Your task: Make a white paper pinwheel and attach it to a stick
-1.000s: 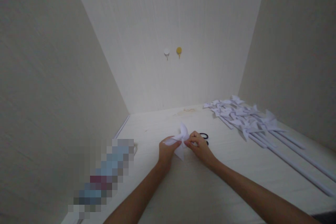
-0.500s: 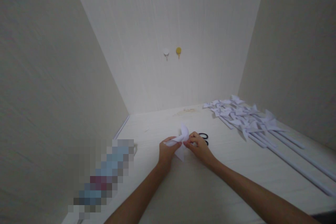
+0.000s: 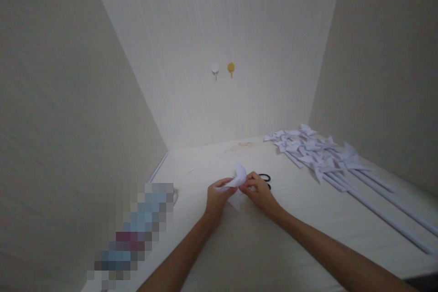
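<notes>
Left hand (image 3: 216, 198) and right hand (image 3: 259, 193) both pinching white paper pinwheel (image 3: 236, 182) at centre; grip unchanged, folds pressed slightly tighter; scissors (image 3: 265, 178) just behind right hand.

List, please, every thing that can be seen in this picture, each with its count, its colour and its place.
paper: one folded piece, white, between both hands, above the table
scissors: one pair, black, on the table behind the right hand, partly hidden
pinwheels: a pile, too many to count, white, on long white sticks, right side of the table
white hook: one, white, back wall
yellow hook: one, yellow, just right of the white hook
blurred patch: one, blue and red, lower left, cannot tell what it is
table: one, pale
left hand: pinches the paper
right hand: pinches the paper
</notes>
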The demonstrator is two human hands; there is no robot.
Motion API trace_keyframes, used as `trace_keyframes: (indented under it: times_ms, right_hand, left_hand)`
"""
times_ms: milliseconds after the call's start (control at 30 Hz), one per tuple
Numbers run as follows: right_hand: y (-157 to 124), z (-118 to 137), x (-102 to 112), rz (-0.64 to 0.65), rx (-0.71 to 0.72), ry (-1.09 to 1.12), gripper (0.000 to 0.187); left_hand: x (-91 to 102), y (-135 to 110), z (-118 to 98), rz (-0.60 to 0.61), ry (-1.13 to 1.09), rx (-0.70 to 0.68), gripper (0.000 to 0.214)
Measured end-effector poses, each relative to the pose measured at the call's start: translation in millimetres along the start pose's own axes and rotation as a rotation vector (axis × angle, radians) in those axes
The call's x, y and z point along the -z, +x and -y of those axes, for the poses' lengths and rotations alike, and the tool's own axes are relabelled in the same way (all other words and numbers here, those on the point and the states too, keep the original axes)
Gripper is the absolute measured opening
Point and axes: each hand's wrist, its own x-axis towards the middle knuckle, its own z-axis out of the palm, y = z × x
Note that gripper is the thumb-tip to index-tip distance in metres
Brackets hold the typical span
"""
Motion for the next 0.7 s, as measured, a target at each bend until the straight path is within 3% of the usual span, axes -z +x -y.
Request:
trace_keyframes:
  times_ms: [200, 367, 567, 700]
  right_hand:
    - [1.3, 0.1, 0.4, -0.067, 0.008, 0.009, 0.016]
    - [3.2, 0.3, 4.2, -0.147, -0.054, 0.014, 0.023]
    - [3.9, 0.9, 7.8, 0.039, -0.199, 0.280, 0.045]
    - [4.5, 1.8, 10.3, 0.132, -0.257, 0.410, 0.048]
  left_hand:
    - [-1.2, 1.6, 4.2, -0.078, 0.047, -0.033, 0.028]
    - [-1.5, 1.6, 5.4, -0.058, 0.033, -0.022, 0.028]
    - [-1.3, 0.8, 1.2, 0.012, 0.053, -0.023, 0.025]
    - [-0.9, 0.9, 2.6, 0.035, 0.097, -0.032, 0.023]
